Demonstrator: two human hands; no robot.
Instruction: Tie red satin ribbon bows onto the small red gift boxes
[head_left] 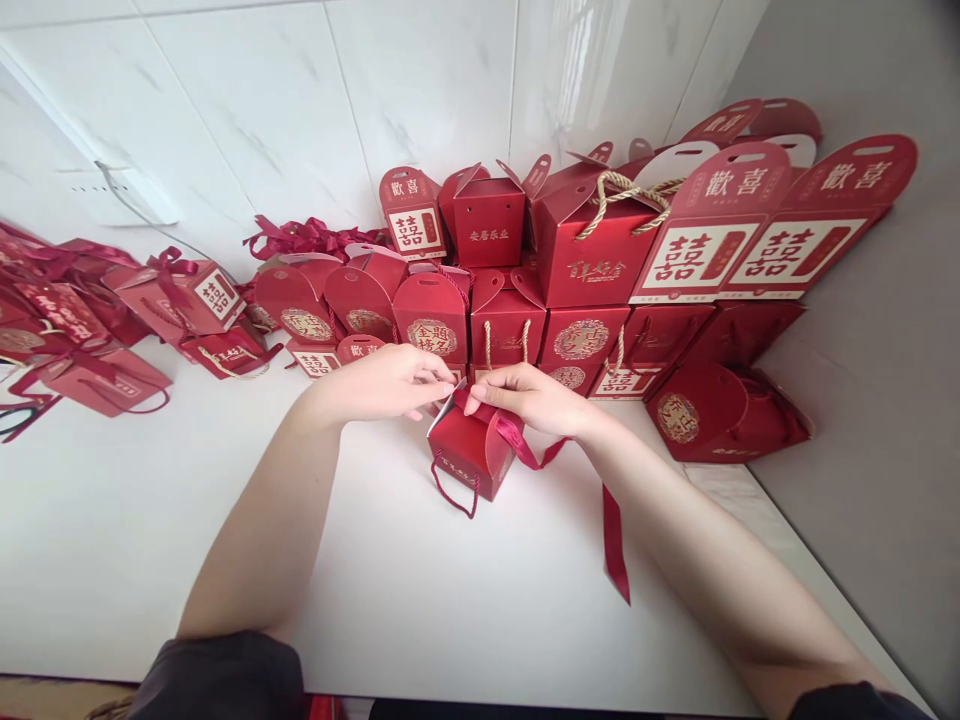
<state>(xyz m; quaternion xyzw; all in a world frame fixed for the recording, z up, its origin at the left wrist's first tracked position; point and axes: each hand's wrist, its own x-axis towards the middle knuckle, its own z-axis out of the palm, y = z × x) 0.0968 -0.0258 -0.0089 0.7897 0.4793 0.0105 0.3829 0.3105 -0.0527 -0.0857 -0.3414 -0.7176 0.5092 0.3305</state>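
A small red gift box (469, 452) with a cord handle stands on the white table (450, 600) in front of me. My left hand (390, 382) pinches at the box's top flap from the left. From the right, my right hand (529, 398) pinches a red ribbon (570, 470) at the box top. The ribbon runs under my right wrist and trails down over the table toward me. Both hands meet above the box's opening, fingers closed.
A stack of red gift boxes (585, 260) with gold and white labels fills the back against the tiled wall and the right corner. More red boxes and ribbons (112, 320) lie at the left. A grey wall (885, 400) bounds the right.
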